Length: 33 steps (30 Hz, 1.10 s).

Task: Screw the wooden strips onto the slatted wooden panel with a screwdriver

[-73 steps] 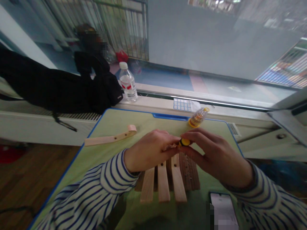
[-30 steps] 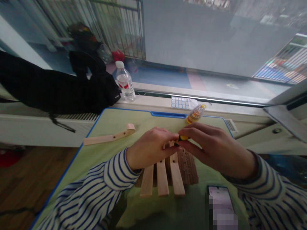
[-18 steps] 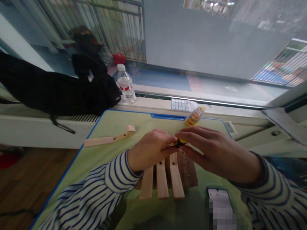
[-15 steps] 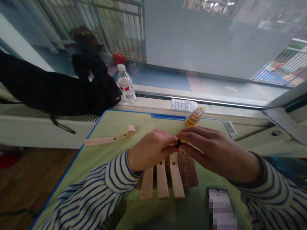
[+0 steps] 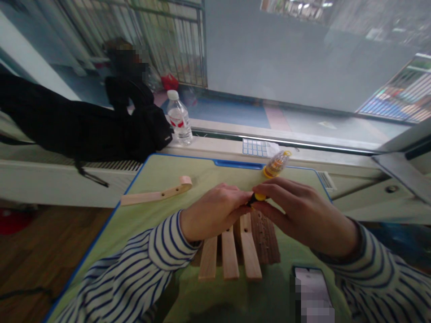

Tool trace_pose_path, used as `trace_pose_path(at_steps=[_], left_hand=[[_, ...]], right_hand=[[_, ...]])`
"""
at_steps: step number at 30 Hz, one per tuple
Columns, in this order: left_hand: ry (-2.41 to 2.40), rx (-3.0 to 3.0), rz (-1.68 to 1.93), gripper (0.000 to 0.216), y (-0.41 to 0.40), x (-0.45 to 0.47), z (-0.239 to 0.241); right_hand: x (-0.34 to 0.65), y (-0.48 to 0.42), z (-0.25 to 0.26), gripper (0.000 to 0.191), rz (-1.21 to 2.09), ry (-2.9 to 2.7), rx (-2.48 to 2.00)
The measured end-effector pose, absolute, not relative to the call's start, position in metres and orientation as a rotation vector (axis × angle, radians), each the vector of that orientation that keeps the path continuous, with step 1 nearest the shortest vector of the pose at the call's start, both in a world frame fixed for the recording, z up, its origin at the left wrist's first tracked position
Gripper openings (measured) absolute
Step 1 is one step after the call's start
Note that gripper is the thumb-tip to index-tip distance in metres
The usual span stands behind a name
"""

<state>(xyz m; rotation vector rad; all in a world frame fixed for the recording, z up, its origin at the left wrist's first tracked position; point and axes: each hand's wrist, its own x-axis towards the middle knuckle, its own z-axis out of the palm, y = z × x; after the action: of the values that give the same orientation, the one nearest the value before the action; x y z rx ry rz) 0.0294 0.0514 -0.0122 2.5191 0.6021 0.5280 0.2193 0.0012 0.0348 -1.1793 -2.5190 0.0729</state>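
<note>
Over the wooden strips, my right hand pinches a short yellow-and-black screwdriver by its yellow end. My left hand closes thumb and forefinger at the black end, and the two hands' fingertips nearly meet. Its tip is hidden by my fingers. Below lie three pale wooden strips side by side, their far ends covered by my hands; dark holes show in two of them. They rest on a brown grooved board. A separate curved wooden piece with two holes lies at the left of the table.
The green table has a blue rim. A clear container with a yellow base lies near its far edge. A phone is at the front right. On the sill stand a water bottle and a black bag.
My right fingers have shifted slightly on the screwdriver, and more of its yellow end shows. Both hands stay at the same place above the strips; the view has moved a little.
</note>
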Motion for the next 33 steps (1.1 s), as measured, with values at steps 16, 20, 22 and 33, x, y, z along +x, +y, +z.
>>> trace_pose_path(at_steps=[16, 20, 22, 33], left_hand=[[0.738, 2.474, 0.656, 0.018, 0.0496, 0.0307, -0.0184], [0.741, 2.478, 0.639, 0.020, 0.0504, 0.0295, -0.0187], [0.722, 2.489, 0.638, 0.021, 0.0509, 0.0288, -0.0183], [0.656, 2.521, 0.586, 0.020, 0.0509, 0.0289, -0.0137]], right_hand=[[0.2177, -0.0010, 0.0381, 0.022, 0.167, -2.518, -1.168], [0.2177, -0.0014, 0.0397, 0.028, 0.157, -2.526, -1.102], [0.2183, -0.0015, 0.0391, 0.029, 0.166, -2.537, -1.076], [0.2178, -0.0013, 0.0317, 0.021, 0.126, -2.506, -1.137]])
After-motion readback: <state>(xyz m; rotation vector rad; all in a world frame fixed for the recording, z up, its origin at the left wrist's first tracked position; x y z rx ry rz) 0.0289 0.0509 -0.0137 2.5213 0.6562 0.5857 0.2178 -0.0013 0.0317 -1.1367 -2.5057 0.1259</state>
